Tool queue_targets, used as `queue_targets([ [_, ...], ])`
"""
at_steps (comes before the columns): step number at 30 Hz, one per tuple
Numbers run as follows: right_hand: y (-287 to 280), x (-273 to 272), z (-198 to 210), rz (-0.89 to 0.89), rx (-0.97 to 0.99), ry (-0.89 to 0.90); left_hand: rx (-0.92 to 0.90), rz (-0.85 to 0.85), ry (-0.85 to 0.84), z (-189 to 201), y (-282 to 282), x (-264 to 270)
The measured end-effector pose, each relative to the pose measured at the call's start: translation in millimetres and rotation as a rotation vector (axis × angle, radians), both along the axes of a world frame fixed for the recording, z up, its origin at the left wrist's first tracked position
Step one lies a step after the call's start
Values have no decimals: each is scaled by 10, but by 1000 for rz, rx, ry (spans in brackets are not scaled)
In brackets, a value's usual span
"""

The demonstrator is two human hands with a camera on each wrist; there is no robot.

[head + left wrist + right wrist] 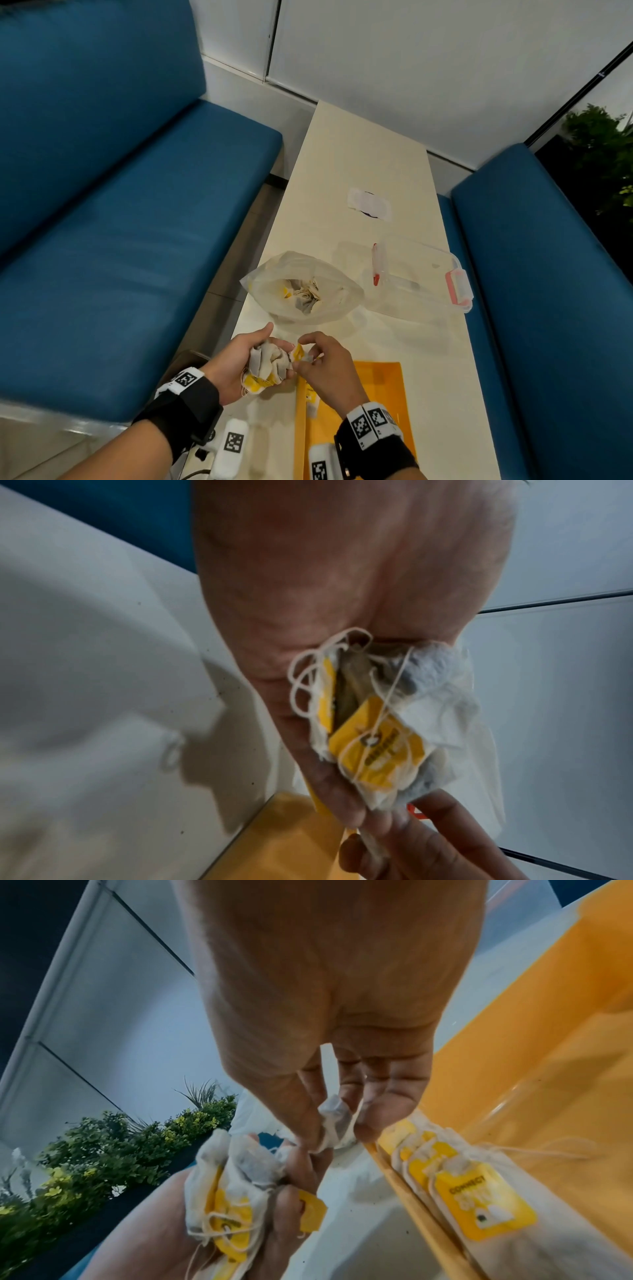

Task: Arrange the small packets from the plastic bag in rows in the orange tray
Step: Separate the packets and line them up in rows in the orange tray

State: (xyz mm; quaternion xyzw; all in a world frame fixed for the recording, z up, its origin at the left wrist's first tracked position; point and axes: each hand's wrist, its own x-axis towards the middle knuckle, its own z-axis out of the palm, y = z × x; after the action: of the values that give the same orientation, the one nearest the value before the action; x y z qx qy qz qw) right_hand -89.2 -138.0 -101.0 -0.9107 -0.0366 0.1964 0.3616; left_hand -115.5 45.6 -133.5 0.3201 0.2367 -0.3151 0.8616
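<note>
Packets (265, 366): a crumpled bunch of soft paper tea-bag sachets with yellow tags and loose strings, cupped in the left hand (236, 363) just beside the orange tray (383, 387). Judged light, limp, tear-prone; strings likely to tangle. Best taken at a sachet corner or tag, one at a time. Right hand (325, 366) pinches a single packet (334, 1125) between thumb and fingertips, above the tray's near edge. A few packets (469, 1185) already lie in a row inside the tray. Plastic bag (301, 287) stands beyond the tray on the surface (359, 154), more packets inside
</note>
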Motion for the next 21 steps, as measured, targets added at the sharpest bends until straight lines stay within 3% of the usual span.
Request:
queue_targets([
  [13,-14,55,109,10,4,-169,57,-78,-48,69,15,64],
  [21,-275,124,204,-124,204,-1,68,-77,-51,2,78,77],
])
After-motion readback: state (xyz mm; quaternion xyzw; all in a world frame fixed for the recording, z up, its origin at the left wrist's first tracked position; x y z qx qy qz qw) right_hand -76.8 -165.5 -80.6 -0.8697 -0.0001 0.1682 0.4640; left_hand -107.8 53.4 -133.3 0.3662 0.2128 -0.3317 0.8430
